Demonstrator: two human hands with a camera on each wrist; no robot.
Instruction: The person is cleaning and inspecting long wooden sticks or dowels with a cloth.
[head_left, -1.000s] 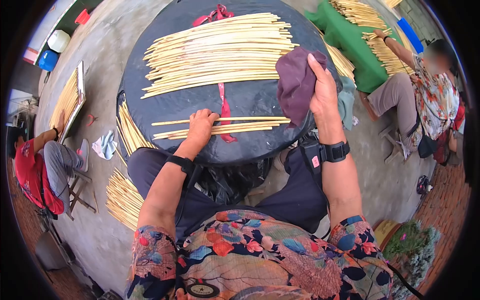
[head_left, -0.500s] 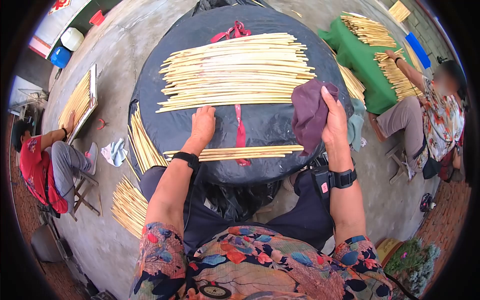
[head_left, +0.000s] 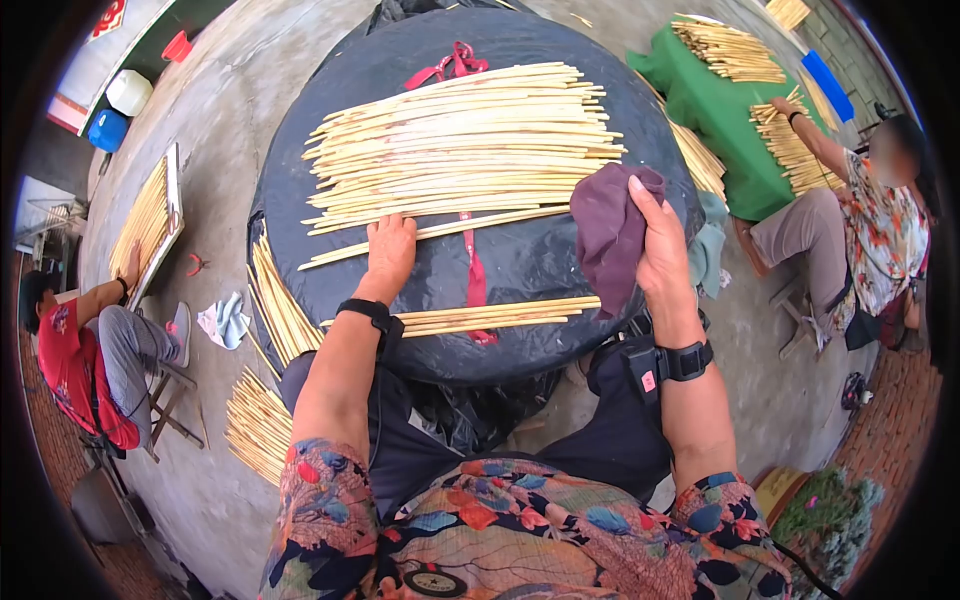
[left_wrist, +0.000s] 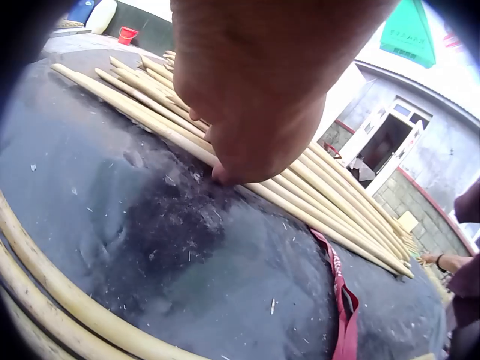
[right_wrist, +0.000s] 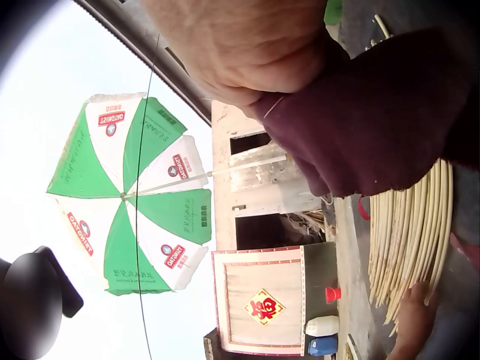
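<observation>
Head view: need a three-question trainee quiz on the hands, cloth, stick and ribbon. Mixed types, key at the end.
1. What does the right hand hold?
2. True or false: the left hand rests on the green cover.
3. What colour is the ribbon on the black covering?
A) blue
B) red
C) yellow

Key:
1. A dark purple cloth.
2. False; it touches a single stick by the near edge of the large row of sticks.
3. B.
</observation>
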